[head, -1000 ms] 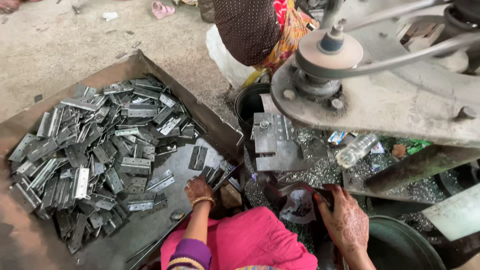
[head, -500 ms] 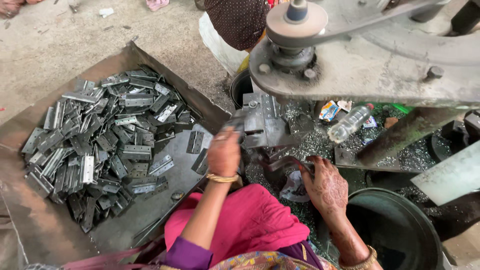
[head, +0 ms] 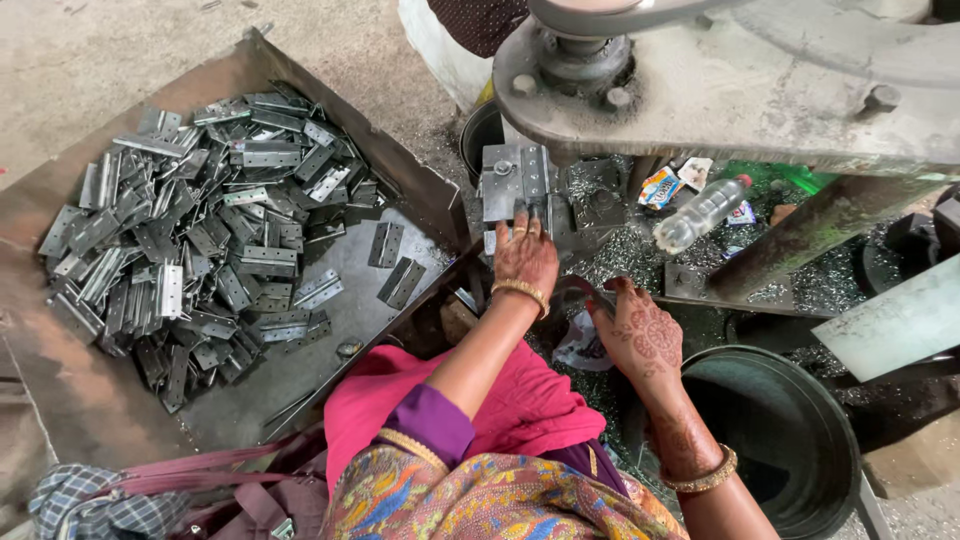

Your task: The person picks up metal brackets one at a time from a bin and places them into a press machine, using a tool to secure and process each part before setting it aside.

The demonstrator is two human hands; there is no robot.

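Note:
My left hand (head: 525, 255) reaches forward to the steel die block (head: 515, 180) under the press and its fingertips pinch a small grey metal hinge (head: 493, 240) against the block's front. My right hand (head: 640, 335) rests palm down a little to the right and nearer me, fingers loosely spread, holding nothing. A large heap of the same grey hinges (head: 190, 240) lies in a rusty sheet-metal tray (head: 60, 400) on my left. Two loose hinges (head: 395, 265) lie at the tray's near corner.
The heavy press arm (head: 720, 80) overhangs the die. A clear plastic bottle (head: 700, 215) and wrappers lie among metal shavings behind it. A dark round bucket (head: 770, 430) stands at the right. Another person (head: 480, 20) sits beyond the press. A bag (head: 180, 495) lies at lower left.
My left hand has gone from the tray's near corner up and right to the die block. My right hand has barely shifted. The view has moved closer.

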